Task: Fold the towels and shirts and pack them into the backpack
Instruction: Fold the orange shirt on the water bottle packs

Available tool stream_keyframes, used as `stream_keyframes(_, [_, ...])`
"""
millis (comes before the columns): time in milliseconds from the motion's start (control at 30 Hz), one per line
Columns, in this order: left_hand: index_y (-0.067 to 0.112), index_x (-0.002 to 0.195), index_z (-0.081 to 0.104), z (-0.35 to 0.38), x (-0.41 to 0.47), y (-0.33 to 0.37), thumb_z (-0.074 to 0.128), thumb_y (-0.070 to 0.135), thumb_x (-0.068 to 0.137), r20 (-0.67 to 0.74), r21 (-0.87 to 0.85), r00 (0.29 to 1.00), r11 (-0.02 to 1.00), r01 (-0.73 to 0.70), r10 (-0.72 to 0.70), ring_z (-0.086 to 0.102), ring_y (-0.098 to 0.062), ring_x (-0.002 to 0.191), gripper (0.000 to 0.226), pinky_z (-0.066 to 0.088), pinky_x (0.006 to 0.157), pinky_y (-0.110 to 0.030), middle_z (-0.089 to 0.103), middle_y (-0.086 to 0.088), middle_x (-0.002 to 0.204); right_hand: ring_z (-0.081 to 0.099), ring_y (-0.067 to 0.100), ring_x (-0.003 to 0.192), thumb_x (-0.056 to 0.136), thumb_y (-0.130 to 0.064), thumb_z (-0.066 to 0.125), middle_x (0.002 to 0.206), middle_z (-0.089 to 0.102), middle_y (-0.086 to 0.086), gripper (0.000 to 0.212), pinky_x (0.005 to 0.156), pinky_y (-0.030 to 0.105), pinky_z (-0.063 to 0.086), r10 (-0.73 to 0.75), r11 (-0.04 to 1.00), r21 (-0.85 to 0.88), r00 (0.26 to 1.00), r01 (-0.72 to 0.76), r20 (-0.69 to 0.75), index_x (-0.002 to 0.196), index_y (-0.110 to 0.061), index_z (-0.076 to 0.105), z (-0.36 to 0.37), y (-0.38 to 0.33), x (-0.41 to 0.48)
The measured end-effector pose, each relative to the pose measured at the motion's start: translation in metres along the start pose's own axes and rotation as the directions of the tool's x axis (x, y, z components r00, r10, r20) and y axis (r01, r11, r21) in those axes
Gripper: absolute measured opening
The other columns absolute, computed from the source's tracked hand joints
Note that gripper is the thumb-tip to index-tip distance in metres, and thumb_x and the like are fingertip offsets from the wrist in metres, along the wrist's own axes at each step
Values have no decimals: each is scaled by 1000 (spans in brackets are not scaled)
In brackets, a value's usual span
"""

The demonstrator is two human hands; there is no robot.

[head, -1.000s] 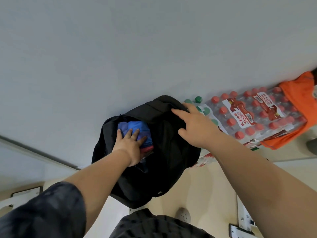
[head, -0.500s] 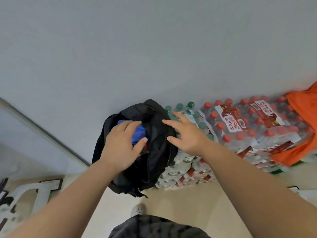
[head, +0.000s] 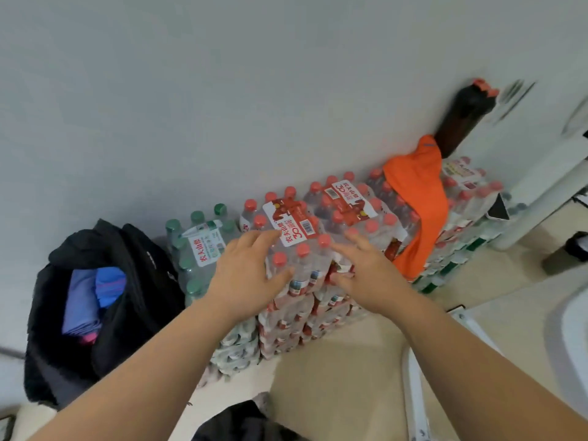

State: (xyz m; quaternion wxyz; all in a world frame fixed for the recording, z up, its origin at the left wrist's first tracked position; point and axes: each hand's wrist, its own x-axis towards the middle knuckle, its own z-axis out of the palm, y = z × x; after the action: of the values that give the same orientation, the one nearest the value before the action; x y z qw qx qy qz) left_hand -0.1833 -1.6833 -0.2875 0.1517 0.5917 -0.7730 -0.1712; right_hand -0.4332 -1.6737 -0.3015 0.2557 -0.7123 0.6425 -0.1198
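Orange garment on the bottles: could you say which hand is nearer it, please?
Right. The right hand is just left of the orange garment; the left hand is farther left.

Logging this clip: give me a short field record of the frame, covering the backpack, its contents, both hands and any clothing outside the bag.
backpack: black fabric backpack, open, against the wall, far left
contents: folded purple and blue cloths, inside the opening
left hand: open, empty, before the shrink-wrapped packs of red-capped water bottles; contact unclear
right hand: open, empty, before the same packs
unpacked: orange garment, draped unfolded over packs further right
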Motion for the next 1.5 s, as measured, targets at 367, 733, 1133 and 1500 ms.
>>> stream_keyframes(367, [32,149,34,90,177,90,55,60,85,187,-44,969,987,-155,161,38,-27,136,73,34,112,-44,41,1,150,29,21,147,92,-41,67,162,24,-3,61,116,37,31,240,970,-25,966,-243,-92,148,-36,44,-79,133,55])
stream_keyframes(733, [31,149,36,148,345,154,53,65,81,355,11,904,966,-260,239,41,-32,132,77,36,111,-44,45,-5,147,32,31,143,88,-47,67,159,30,6,67,117,39,29,419,900,-87,902,-428,-105,149,-30,44,-147,235,134])
stream_keyframes(1133, [35,147,41,209,426,197,45,66,88,298,145,954,989,-20,-24,45,-32,129,67,42,107,-47,51,-5,141,27,30,145,88,-66,49,160,30,-1,69,119,45,24,246,957,-186,963,-223,107,151,-46,31,-168,329,227])
stream_keyframes(1500, [17,87,73,221,401,207,62,1,73,107,-78,994,997,28,-19,64,-27,82,25,48,74,-30,67,1,79,58,23,109,77,-42,60,118,62,-9,45,88,43,51,-121,988,-104,989,112,-87,118,-26,70,-138,322,221])
